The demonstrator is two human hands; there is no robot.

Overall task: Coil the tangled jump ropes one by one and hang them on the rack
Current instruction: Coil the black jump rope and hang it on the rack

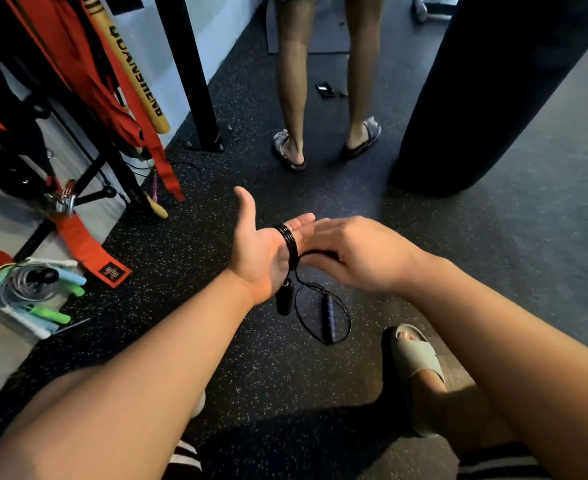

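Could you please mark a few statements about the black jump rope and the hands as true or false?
1. The black jump rope is looped around the fingers of the left hand. True.
2. The right hand is empty. False: it grips the rope beside the left hand.
3. Both handles hang in the air. False: only the plain handle hangs below the left hand; the blue-ringed handle lies on the floor.
4. Coiled ropes with green and blue handles sit at the far left. True.
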